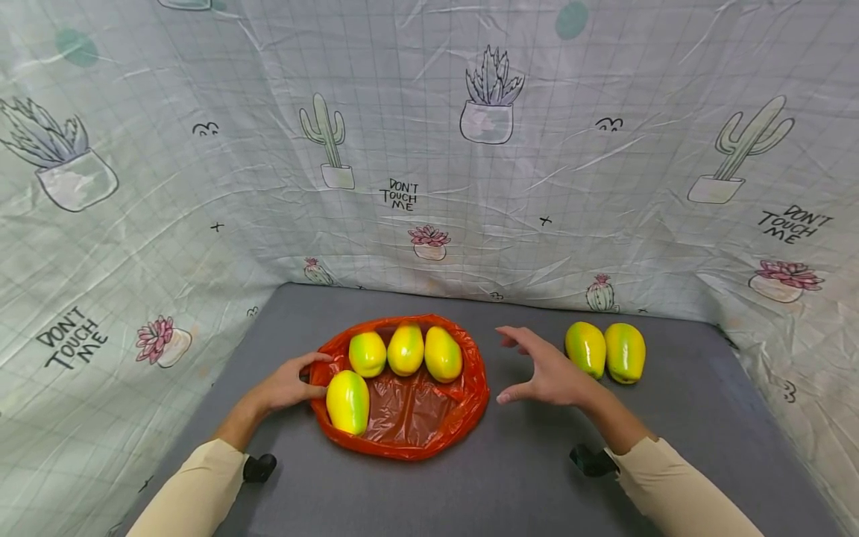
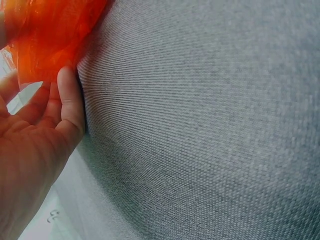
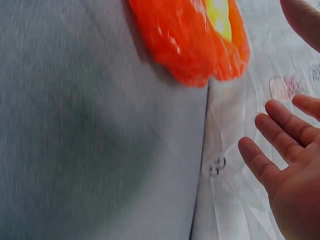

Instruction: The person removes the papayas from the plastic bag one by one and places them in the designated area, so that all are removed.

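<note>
A red plastic bag [image 1: 407, 447] lies on the grey table with its mouth spread wide and its rim rolled outward. Several yellow-green oval fruits [image 1: 406, 349], mango- or papaya-like, sit inside: a row along the far side, one by the left rim. My left hand [image 1: 288, 384] holds the bag's left rim; in the left wrist view its fingers [image 2: 70, 100] reach beneath the red hem. Between the bag and two more such fruits [image 1: 625, 352] is my right hand [image 1: 546, 369], thumb and fingers spread, holding nothing. Its forearm passes just in front of that pair.
The grey table [image 1: 523, 477] ends at a fabric backdrop [image 1: 376, 246] printed with cacti and pots, which rises behind it and along both sides. Dark wrist devices [image 1: 258, 468] hang below both sleeves.
</note>
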